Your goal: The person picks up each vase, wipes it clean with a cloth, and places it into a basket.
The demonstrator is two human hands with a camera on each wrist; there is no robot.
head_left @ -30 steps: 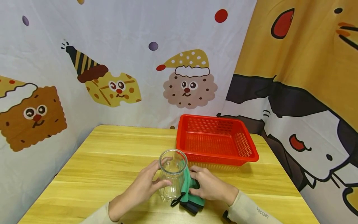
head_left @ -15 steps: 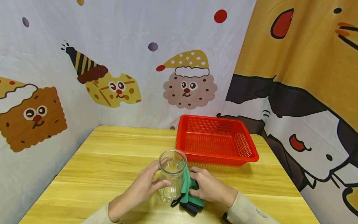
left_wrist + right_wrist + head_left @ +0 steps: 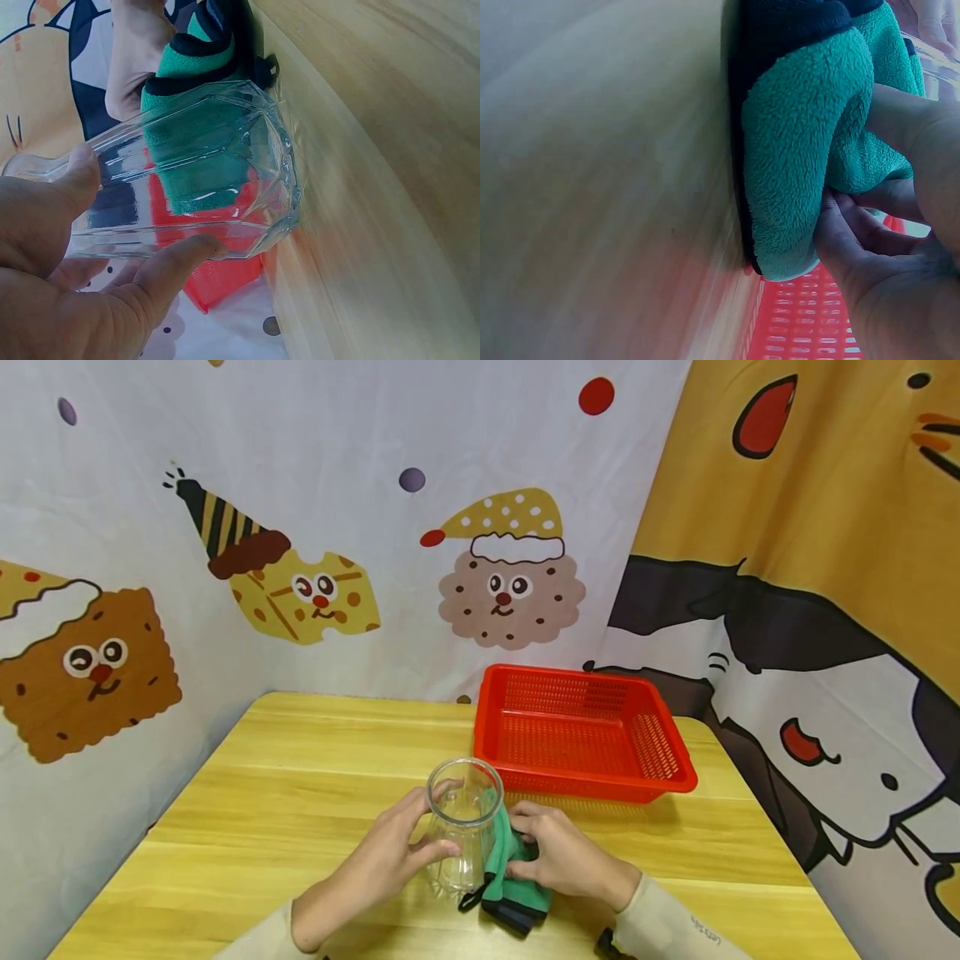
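Observation:
A clear faceted glass jar (image 3: 462,860) with a round rim stands upright near the front of the table, its mouth facing up. My left hand (image 3: 393,843) grips it from the left, thumb across the near side and fingers round the far side. Against the jar's right side lies a green towel (image 3: 517,893) with black trim and a small black loop, bunched and partly resting on the tabletop. My right hand (image 3: 566,852) pinches its folds between thumb and fingers. Through the glass, the left wrist view shows the green towel (image 3: 199,161) behind the jar's far wall.
A red perforated plastic basket (image 3: 577,782) sits at the back right of the wooden table (image 3: 315,802), just beyond the jar and towel. Behind the table hangs a cartoon-printed curtain (image 3: 375,427). A small dark object (image 3: 609,943) shows by the right sleeve.
The right hand's fingers have shifted slightly on the towel, and its folds sit a little differently. The left hand and jar have stayed in place. The head view has tilted a touch.

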